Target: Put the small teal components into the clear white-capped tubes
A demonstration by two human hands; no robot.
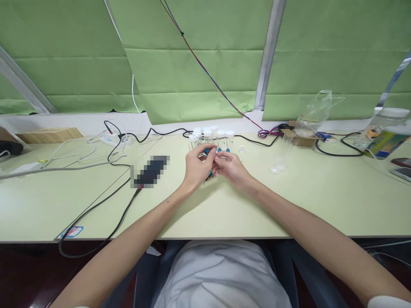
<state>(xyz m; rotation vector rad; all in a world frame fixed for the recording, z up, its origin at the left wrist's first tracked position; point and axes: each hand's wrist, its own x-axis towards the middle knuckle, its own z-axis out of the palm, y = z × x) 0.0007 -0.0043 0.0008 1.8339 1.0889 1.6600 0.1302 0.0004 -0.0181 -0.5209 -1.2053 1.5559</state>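
My left hand (pixel 198 166) and my right hand (pixel 231 167) meet over the middle of the desk, fingertips pinched together. Whatever lies between the fingertips is too small and too covered to make out. Just beyond the hands stands a group of several clear vials (pixel 221 139) with white caps, with small teal bits low in some. More teal pieces (pixel 210 174) with dark, thin parts show below my fingers, partly hidden by them. A loose white cap (pixel 242 149) lies on the desk to the right of the vials.
Clear empty tubes (pixel 280 160) stand right of my hands, near a cardboard box (pixel 298 139) with a plastic bag (pixel 316 113). A large clear jar (pixel 385 132) is at far right. Left are a pixelated dark object (pixel 150 171), black cables (pixel 125 205) and a power strip (pixel 112 139).
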